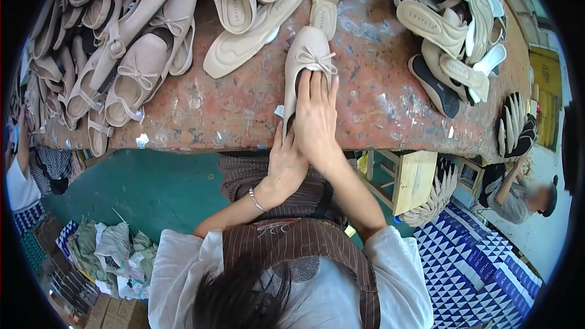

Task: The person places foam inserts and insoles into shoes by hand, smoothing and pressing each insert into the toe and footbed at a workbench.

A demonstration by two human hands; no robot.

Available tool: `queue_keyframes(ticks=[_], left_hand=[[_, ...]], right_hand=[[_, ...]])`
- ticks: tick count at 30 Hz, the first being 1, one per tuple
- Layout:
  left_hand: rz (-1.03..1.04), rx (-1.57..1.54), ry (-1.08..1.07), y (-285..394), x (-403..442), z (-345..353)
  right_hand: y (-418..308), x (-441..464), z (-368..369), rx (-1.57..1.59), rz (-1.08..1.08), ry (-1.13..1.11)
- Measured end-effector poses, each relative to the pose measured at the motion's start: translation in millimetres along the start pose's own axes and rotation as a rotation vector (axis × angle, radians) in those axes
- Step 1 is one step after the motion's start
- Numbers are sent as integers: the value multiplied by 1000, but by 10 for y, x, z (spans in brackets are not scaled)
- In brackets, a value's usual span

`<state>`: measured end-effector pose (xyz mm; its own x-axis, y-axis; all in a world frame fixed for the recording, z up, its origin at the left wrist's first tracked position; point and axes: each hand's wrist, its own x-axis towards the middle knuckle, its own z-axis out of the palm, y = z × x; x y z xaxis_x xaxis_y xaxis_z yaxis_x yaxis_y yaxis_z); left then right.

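Observation:
A beige shoe with a small bow (308, 45) lies on the worn reddish table (372, 109), its toe pointing away from me. The fingers of my right hand (315, 119) reach into the shoe's opening, stretched out, with their tips hidden under the bow. My left hand (286, 164) is at the heel end, by the table's front edge, its fingers against the back of the shoe and partly covered by my right hand. A beige insole (323, 18) touches the table just beyond the toe.
Many beige shoes (137, 67) are piled at the left. Sandals (234, 6) and another insole (234, 52) lie beyond the shoe. More shoes and insoles (426, 21) are heaped at the right. A co-worker (512, 198) is at the far right; another person (24, 183) is at the left edge.

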<state>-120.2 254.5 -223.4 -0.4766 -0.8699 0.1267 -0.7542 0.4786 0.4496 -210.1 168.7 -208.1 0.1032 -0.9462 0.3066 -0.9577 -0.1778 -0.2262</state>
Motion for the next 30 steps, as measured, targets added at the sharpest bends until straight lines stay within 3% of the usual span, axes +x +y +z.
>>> queue_keyframes(ticks=[1,3,5,6,9,12,13,16,17,19,20,21,22,23,25,26,27,28,29,30], left_hand=[[24,-10,64,5,25,0],[6,48,88,-22,135,-20],[4,24,4,-21,80,-48],[-9,14,15,-7,73,-59],[25,-11,97,-15,56,11],[-11,63,5,-11,80,-32],[-3,67,10,-24,76,-35],[11,-64,50,-91,108,-195],[79,-74,92,-201,131,-327],[99,-333,145,-573,120,-807],[-149,-490,-4,-777,72,-1242],[-403,-601,65,-998,-47,-1545],[-459,-487,236,-1314,-122,-1919],[-354,-168,406,-1700,-241,-2369],[-96,937,570,-2732,-503,-3524],[-70,1170,611,-3132,-473,-4113],[-104,1180,661,-3385,-297,-4630],[-289,781,775,-3277,129,-4914],[-431,387,949,-3161,558,-5197],[-358,380,810,-3467,825,-5542]], right_hand=[[-6,-35,-17,-122,-30,15],[107,223,-13,-61,-44,-161],[49,381,-142,-107,-2,-501],[76,213,16,-136,-91,-220],[-4,160,2,-241,-83,-43],[45,545,-166,-81,-54,-709],[61,523,1,-120,-85,-667],[212,400,55,-127,-285,-259],[337,414,-91,289,-273,-283],[551,722,-751,951,-41,-443],[610,813,-918,1287,93,-523],[666,907,-887,1166,231,-369],[750,1031,-815,1040,360,-209],[832,1128,-722,913,491,-47],[954,1266,-40,626,453,123],[986,1338,291,473,443,204],[976,1392,506,467,392,290],[956,1423,618,458,340,372],[878,1482,381,734,556,75],[873,1477,396,850,581,53]])
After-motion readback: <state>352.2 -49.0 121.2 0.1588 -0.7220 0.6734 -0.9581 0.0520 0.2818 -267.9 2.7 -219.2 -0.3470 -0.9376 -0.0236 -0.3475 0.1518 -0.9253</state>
